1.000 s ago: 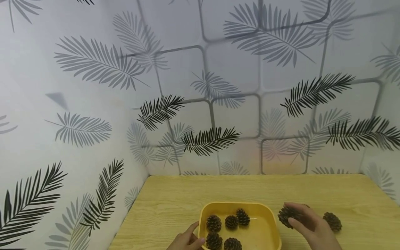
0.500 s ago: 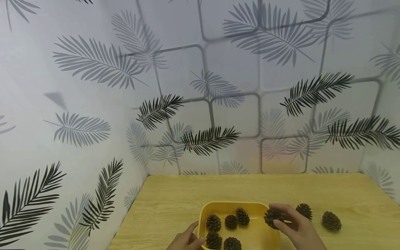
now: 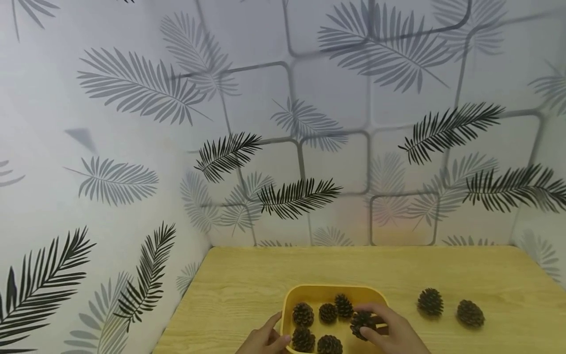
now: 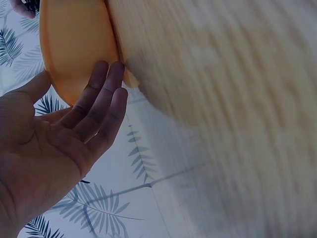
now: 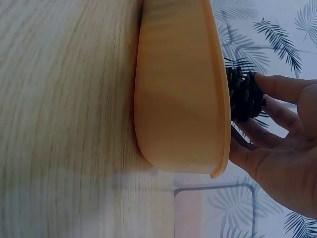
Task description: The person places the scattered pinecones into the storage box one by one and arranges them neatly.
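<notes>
In the head view a yellow plastic basin (image 3: 338, 290) with rounded corners stands on the table. Several brown pine cones lie in its left and middle part, among them one pine cone (image 3: 302, 314) at the left wall. My left hand (image 3: 264, 340) holds the basin's left side, thumb at the rim and fingers along the outer wall (image 4: 81, 44). Over the basin's right part, my right hand (image 3: 391, 329) pinches a pine cone (image 3: 361, 324) between thumb and fingers. The right wrist view shows this pine cone (image 5: 242, 94) just above the rim.
Two more pine cones lie on the wooden table (image 3: 247, 275) to the right of the basin: a nearer-in pine cone (image 3: 430, 302) and an outer pine cone (image 3: 470, 313). A wall (image 3: 327, 162) with a leaf pattern rises behind the table.
My right hand has carried the pine cone leftward from beside the basin to over its inside, uncovering a pine cone on the table. My left hand has stayed at the rim.
</notes>
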### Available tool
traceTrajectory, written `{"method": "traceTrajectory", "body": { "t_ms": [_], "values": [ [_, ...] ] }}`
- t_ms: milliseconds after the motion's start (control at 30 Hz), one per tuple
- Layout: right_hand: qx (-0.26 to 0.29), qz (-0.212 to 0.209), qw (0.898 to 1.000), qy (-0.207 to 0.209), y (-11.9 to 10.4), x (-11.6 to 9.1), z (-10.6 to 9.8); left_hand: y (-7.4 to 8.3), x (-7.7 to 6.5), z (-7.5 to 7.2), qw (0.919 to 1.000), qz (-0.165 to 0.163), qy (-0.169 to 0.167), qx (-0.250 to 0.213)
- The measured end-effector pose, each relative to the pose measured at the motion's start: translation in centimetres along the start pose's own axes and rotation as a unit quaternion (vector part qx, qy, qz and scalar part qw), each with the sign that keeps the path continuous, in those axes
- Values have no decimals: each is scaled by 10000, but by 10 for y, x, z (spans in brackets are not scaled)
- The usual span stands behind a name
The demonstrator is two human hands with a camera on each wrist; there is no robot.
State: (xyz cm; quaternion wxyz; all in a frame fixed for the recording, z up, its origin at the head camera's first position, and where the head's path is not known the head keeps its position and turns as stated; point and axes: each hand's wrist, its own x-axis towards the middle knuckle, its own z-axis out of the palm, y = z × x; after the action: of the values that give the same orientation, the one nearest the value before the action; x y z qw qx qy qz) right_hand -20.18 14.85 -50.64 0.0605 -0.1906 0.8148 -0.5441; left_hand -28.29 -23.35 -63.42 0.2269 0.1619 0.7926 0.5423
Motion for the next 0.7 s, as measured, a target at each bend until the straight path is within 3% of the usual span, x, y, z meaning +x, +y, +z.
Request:
{"method": "traceTrajectory", "body": {
  "t_ms": [133,267,367,533,700],
  "values": [
    [-276,-66,9993,-231,23,13,4,-2,2,-2,10000,-18,-26,-71],
    [-619,-146,9970,-430,91,39,9,-2,3,-2,10000,-2,-28,-42],
    [-906,-166,9942,-548,125,52,10,1,1,-1,10000,43,-24,-40],
    [-1609,-380,9844,-600,132,57,11,3,-2,-1,10000,54,-10,-52],
    [-1720,-237,9821,-728,130,61,14,3,-2,-1,10000,68,15,8]
  ]
}}
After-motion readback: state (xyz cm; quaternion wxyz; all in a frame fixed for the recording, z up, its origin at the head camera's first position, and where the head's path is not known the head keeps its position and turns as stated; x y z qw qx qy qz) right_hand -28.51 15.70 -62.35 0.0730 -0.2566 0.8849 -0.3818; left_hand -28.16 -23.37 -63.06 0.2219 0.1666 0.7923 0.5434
